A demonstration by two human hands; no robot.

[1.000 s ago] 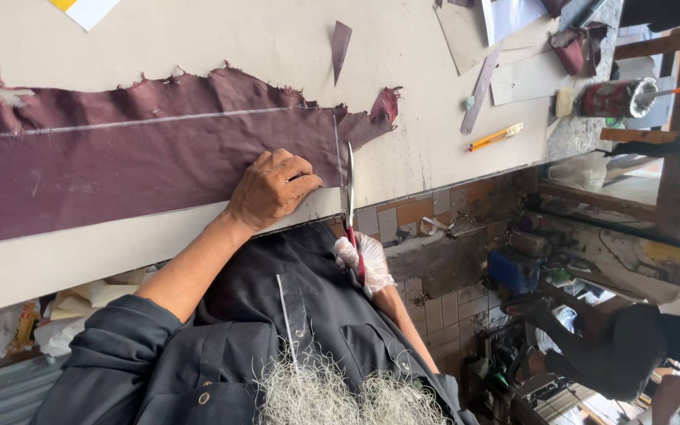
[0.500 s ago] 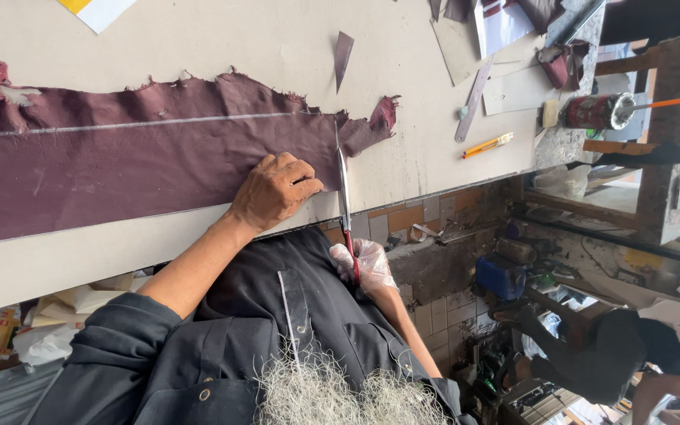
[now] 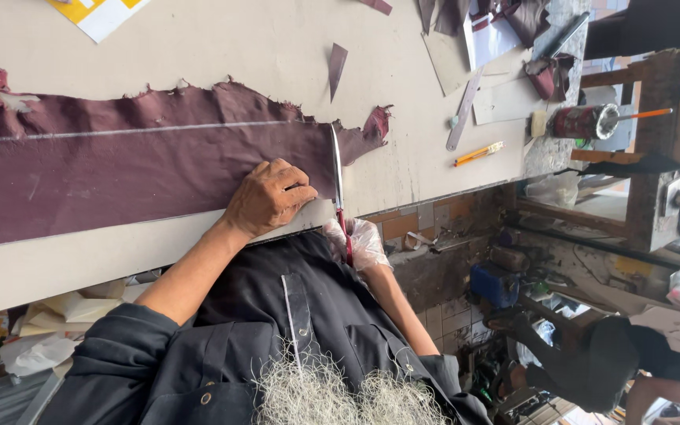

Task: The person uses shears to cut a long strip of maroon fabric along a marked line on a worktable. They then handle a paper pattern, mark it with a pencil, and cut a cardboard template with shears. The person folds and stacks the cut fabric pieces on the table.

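A long maroon leather sheet (image 3: 120,169) with ragged edges and a pale line along it lies on the beige table (image 3: 238,47). My left hand (image 3: 267,197) is bare and presses down on the sheet near its right end, with the fingers curled. My right hand (image 3: 356,242), in a clear plastic glove, sits at the table's near edge and grips red-handled scissors (image 3: 337,169). The long blades reach across the sheet just to the right of my left hand. A ragged end piece (image 3: 367,134) lies beyond the blades.
A narrow maroon scrap (image 3: 338,69), a metal ruler (image 3: 463,110), a yellow pencil (image 3: 479,153) and a can with a brush (image 3: 584,122) lie to the right. A yellow-and-white paper (image 3: 100,12) is at the top. Another person (image 3: 615,370) crouches at the lower right.
My right hand has moved up to the table edge and the scissor blades now reach farther across the sheet. My left hand stays pressed on the leather.
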